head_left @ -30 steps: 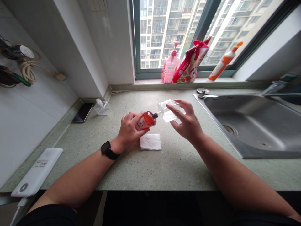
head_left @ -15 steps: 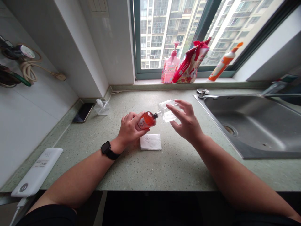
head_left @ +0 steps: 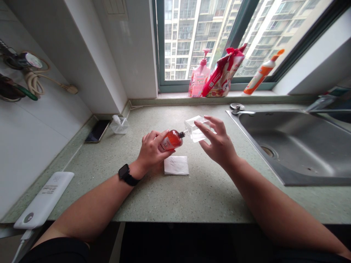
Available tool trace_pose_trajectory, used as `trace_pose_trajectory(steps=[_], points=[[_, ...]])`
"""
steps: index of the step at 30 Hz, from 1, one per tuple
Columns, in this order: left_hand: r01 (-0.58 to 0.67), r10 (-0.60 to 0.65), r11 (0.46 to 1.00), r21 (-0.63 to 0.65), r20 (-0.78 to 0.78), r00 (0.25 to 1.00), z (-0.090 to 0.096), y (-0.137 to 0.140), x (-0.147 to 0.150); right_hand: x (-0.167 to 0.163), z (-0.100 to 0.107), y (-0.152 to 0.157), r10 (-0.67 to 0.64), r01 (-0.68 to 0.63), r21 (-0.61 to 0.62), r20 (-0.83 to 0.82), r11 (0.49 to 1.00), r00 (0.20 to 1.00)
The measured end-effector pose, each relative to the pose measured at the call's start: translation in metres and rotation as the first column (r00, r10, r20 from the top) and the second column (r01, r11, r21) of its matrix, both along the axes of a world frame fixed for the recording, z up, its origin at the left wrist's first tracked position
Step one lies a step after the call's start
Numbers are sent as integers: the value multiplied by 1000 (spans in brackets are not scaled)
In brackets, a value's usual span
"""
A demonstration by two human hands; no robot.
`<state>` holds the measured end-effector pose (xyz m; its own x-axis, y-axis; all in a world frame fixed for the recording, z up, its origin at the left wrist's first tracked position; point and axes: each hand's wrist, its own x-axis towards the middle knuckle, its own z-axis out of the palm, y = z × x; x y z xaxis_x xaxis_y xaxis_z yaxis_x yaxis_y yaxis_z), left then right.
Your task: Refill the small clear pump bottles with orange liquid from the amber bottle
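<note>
My left hand (head_left: 153,148) is wrapped round a bottle of orange-red liquid (head_left: 173,138) with a pale label, tilted so its black-tipped neck points right. That neck meets the mouth of a clear square bottle (head_left: 193,129), which lies on its side in the air. Fingers and thumb of my right hand (head_left: 215,137) grip the clear bottle from its right end. Whether liquid passes between the two necks I cannot tell. Below them a folded white tissue (head_left: 176,165) lies on the green speckled counter (head_left: 208,197).
A steel sink (head_left: 296,146) is at the right. Left stand a clear pump top or small container (head_left: 119,125), a phone (head_left: 97,130) and a white power bank (head_left: 44,199). On the sill are a pink pump bottle (head_left: 199,80), a red bag (head_left: 225,75) and an orange bottle (head_left: 259,77).
</note>
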<state>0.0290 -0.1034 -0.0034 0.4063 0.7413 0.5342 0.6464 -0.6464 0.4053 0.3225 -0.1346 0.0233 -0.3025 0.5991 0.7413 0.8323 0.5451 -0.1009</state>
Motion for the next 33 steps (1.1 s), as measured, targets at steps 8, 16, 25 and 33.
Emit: trace_pose_trajectory(steps=[8, 16, 25, 33], points=[[2, -2, 1000, 1, 2, 1000, 0, 0, 0, -1, 2, 0, 14, -14, 4, -2, 1000, 1000], [-1, 1, 1000, 6, -4, 1000, 1, 0, 0, 0, 3, -1, 21, -20, -15, 17, 1000, 1000], [-8, 8, 1000, 4, -6, 1000, 1, -1, 1, -1, 5, -2, 66, -66, -22, 1, 998, 998], [-3, 3, 1000, 6, -6, 1000, 1, -1, 0, -2, 7, -3, 85, -85, -15, 0, 996, 996]])
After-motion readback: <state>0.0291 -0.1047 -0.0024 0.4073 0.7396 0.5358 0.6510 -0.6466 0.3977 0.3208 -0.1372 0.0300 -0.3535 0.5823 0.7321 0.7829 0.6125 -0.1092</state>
